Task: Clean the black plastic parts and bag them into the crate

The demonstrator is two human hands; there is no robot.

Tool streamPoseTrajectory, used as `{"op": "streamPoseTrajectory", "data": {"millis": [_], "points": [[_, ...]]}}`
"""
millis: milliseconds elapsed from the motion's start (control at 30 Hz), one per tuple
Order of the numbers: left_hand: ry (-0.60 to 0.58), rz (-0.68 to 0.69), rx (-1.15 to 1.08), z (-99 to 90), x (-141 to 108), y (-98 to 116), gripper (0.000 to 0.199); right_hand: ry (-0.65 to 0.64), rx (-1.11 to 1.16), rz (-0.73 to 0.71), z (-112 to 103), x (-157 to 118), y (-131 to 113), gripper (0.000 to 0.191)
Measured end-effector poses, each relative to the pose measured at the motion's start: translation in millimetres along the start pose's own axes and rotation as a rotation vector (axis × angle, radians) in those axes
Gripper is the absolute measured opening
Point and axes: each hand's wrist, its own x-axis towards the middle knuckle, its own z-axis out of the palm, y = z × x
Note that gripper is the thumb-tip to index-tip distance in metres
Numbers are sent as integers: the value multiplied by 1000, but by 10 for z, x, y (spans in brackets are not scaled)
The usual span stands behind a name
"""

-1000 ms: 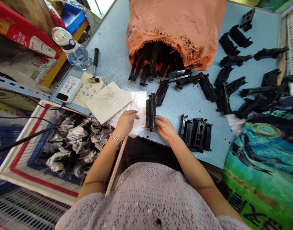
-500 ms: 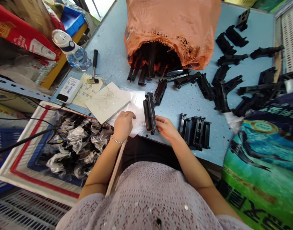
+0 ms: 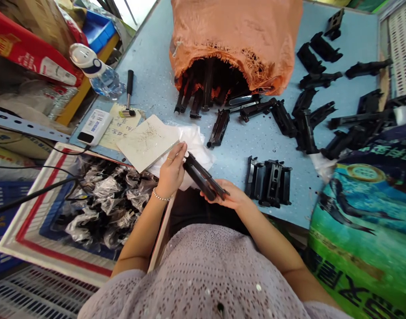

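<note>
At far left, a red-and-white-rimmed tray (image 3: 30, 217) holds black parts in clear bags (image 3: 106, 199). The left hand (image 3: 171, 170), a beaded bracelet (image 3: 160, 196) on its wrist, is open, its straight fingers over a crumpled white plastic sheet (image 3: 194, 153) and just beside a pale square board (image 3: 145, 142). A black plastic part (image 3: 203, 177) lies tilted above the blue table (image 3: 149, 57) edge, gripped by the curled fingers of the right hand (image 3: 227, 195) (its upper end sits just beside the left fingertips). Further right stands a row of similar loose black parts (image 3: 268, 182), then a green printed sack (image 3: 358, 235).
</note>
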Motion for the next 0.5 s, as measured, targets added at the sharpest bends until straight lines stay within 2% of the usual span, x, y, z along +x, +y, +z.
{"op": "streamPoseTrajectory", "data": {"millis": [67,167,267,333,400,433,500], "points": [[-40,101,-27,39,-140,72,63,26,62,-36,7,93,2,36],[-138,255,-145,147,-408,198,67,204,-3,-255,9,204,-63,40],[-196,185,-278,253,-553,309,69,438,-370,-477,63,197,-67,45],[-237,141,-302,238,-548,388,66,517,-647,-562,147,144,13,31],[-249,159,-269,87,-525,481,59,481,-773,-581,254,68,118,14],[-248,166,-246,-47,-530,523,53,404,-771,-557,307,17,158,10],[-273,107,-205,-398,-610,553,42,144,-726,-445,382,-126,169,16]]}}
